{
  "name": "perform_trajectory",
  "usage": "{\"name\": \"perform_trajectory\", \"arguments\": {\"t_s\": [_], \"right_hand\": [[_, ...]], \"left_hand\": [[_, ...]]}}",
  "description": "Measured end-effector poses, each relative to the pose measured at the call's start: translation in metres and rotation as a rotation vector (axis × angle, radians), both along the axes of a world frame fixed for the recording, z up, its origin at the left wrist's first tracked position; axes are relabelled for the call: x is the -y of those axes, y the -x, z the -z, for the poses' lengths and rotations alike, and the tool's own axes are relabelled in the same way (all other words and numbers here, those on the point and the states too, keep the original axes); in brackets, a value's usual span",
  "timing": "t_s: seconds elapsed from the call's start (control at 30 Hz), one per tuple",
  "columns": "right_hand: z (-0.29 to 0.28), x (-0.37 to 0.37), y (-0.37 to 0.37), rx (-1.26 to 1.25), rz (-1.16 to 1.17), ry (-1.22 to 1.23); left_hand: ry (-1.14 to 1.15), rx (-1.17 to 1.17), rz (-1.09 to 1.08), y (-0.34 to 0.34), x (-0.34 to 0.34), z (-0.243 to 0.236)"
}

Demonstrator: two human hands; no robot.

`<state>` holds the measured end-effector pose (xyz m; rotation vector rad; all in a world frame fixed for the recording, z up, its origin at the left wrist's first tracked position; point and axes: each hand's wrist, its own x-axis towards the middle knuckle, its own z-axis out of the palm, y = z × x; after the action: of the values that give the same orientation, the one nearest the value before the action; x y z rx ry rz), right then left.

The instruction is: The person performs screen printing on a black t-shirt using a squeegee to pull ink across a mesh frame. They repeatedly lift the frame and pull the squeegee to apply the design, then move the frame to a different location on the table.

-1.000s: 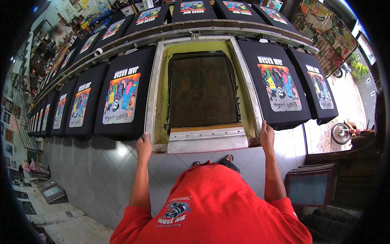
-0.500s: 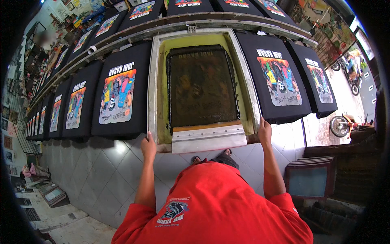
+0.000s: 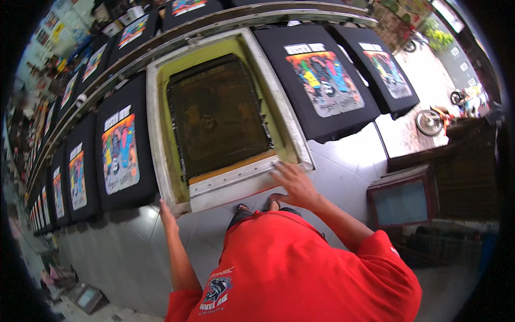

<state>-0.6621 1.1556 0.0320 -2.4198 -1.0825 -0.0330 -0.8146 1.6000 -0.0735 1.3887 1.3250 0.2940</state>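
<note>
A screen printing frame point(image 3: 294, 134) with a pale rim and yellow-green mesh lies over one of the boards in the row. Dark ink covers the middle of its mesh. Across the frame's near end rests a wide squeegee point(image 3: 230, 186) with a whitish holder and an orange-brown blade. My left hand point(image 3: 168, 217) grips the frame's near left corner, its fingers partly hidden at the edge. Fingers spread, my right hand point(image 3: 295, 185) reaches over the squeegee's right end; whether the fingertips touch it I cannot tell.
Black shirts with colourful prints lie on boards to the left point(image 3: 119, 155) and right point(image 3: 327, 86). A long rail point(image 3: 123, 63) runs behind them, with another shirt row beyond. Stacked frames point(image 3: 402, 201) lean at the lower right. An orange motorbike point(image 3: 432, 122) stands outside.
My right hand has left the frame's right side and moved inward to the squeegee's right end, opening. My left hand stays at the frame's left corner. The view has turned and shifted.
</note>
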Motion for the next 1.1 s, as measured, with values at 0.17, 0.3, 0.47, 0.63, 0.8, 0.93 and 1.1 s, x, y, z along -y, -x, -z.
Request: {"name": "perform_trajectory", "arguments": {"t_s": [0.17,0.3,0.47,0.63,0.8,0.93,1.1], "right_hand": [[0.028,-0.008,-0.013,0.044,-0.083,0.083],[0.022,-0.012,-0.019,0.107,-0.104,0.105],[-0.026,-0.025,-0.044,-0.071,-0.100,0.119],[-0.053,-0.039,-0.065,-0.193,-0.079,0.114],[-0.036,-0.053,-0.085,-0.114,0.003,0.269],[-0.039,-0.067,-0.137,-0.137,0.004,0.308],[-0.036,-0.128,-0.286,0.054,0.127,0.154]], "left_hand": [[-0.122,0.239,-0.012,-0.017,0.009,0.010],[-0.298,0.129,0.045,0.000,-0.006,0.038],[-0.545,0.184,0.314,-0.006,0.000,-0.011],[-0.944,0.339,0.992,-0.060,0.051,-0.149],[-0.953,-0.021,1.486,-0.113,0.066,-0.144],[-0.806,-0.060,1.498,-0.157,0.039,-0.160],[-1.152,0.161,1.266,-0.303,-0.016,-0.166]]}}
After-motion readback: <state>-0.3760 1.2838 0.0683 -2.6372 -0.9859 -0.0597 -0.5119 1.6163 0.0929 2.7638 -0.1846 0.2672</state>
